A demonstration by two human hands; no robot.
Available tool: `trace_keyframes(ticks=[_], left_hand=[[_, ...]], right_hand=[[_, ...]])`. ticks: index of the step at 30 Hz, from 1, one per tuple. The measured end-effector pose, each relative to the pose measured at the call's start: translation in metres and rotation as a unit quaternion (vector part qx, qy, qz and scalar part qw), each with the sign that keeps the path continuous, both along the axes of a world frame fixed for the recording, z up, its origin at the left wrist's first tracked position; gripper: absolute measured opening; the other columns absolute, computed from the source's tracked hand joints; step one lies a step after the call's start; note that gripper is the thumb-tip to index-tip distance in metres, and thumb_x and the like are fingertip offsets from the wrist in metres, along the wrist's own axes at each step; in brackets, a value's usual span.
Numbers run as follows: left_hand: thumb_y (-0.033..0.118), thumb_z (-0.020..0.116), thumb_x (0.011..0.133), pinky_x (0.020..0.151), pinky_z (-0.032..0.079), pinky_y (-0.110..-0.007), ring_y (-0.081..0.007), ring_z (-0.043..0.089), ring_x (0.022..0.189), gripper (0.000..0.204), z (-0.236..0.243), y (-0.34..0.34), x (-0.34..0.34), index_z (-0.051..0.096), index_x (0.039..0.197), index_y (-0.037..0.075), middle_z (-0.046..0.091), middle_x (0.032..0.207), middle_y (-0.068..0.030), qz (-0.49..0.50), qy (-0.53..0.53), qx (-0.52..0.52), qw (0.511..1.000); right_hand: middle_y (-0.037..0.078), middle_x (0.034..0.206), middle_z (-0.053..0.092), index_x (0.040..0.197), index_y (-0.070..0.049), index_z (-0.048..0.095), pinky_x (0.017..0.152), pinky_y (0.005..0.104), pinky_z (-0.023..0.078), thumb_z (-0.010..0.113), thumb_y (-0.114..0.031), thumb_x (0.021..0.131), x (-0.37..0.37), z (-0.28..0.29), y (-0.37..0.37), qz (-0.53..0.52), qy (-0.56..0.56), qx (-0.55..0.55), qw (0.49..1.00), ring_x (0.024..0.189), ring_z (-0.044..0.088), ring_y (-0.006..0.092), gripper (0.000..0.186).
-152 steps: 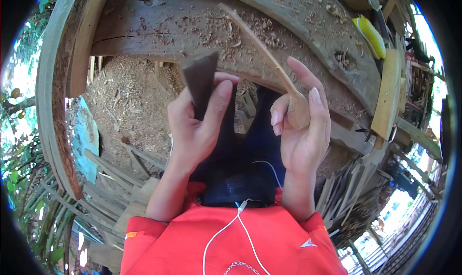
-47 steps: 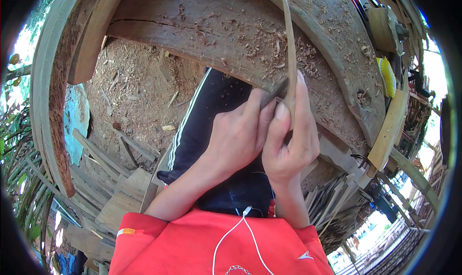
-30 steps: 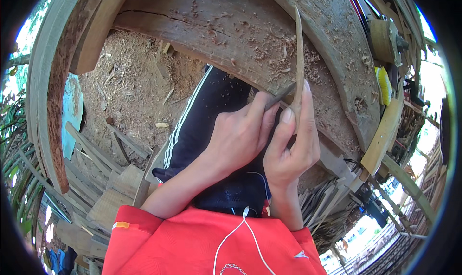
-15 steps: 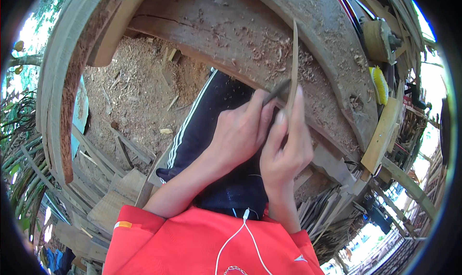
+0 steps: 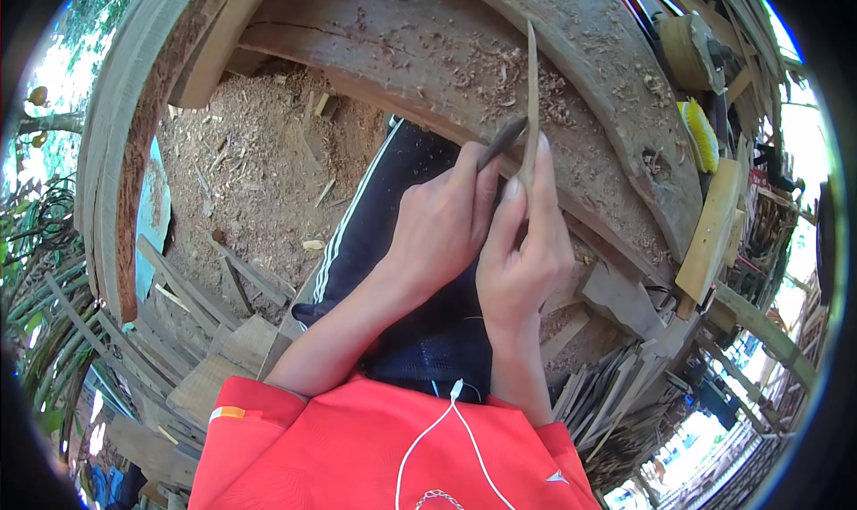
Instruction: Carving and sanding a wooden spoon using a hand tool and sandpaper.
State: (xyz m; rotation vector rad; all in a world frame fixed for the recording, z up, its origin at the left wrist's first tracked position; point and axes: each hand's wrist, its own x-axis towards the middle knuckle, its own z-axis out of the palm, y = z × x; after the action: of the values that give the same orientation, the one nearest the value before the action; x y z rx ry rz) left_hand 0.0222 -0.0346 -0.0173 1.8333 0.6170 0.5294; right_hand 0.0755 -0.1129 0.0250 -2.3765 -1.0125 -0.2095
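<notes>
Gripping a dark blade, left hand, right hand closed on thin wooden strip

The person wore a bright red short-sleeved shirt, with a small orange and white tab on the hem of the left sleeve. A thin white cable ran down the chest from a small plug at the collar. The trousers were dark navy with white stripes down the outer seam. Both forearms were bare, and the fingers had short, plain nails.
</notes>
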Motion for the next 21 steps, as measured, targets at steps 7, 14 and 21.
trace_keyframes(ticks=[7,14,21], left_hand=[[0.021,0.049,0.104,0.053,0.045,-0.047,-0.0411,0.062,0.064,0.019,0.012,0.010,0.001,0.053,0.100,0.002,0.059,0.068,-0.0202,-0.004,-0.003,-0.063,0.998],[0.024,0.045,0.106,0.054,0.044,-0.043,-0.0385,0.060,0.059,0.026,0.011,0.006,-0.006,0.054,0.096,0.002,0.057,0.064,-0.0177,0.003,-0.019,-0.059,0.998],[0.026,0.044,0.106,0.055,0.044,-0.046,-0.0411,0.061,0.062,0.028,0.012,0.006,-0.005,0.053,0.096,0.002,0.058,0.065,-0.0193,-0.017,0.004,-0.068,0.998]], right_hand=[[0.002,0.073,0.055,0.137,0.006,0.051,0.056,0.0240,0.043,0.045,-0.013,0.104,-0.019,0.012,-0.042,-0.051,0.366,0.252,0.894,0.059,0.045,0.0073,0.038],[-0.001,0.067,0.047,0.135,0.005,0.052,0.051,0.0221,0.034,0.038,-0.026,0.106,0.000,0.023,-0.038,-0.060,0.582,0.386,0.713,0.054,0.042,0.0061,0.044],[-0.005,0.062,0.037,0.140,0.000,0.048,0.050,0.0213,0.034,0.038,-0.024,0.107,0.018,0.018,-0.029,0.036,0.698,0.470,0.539,0.050,0.034,0.0033,0.042]])
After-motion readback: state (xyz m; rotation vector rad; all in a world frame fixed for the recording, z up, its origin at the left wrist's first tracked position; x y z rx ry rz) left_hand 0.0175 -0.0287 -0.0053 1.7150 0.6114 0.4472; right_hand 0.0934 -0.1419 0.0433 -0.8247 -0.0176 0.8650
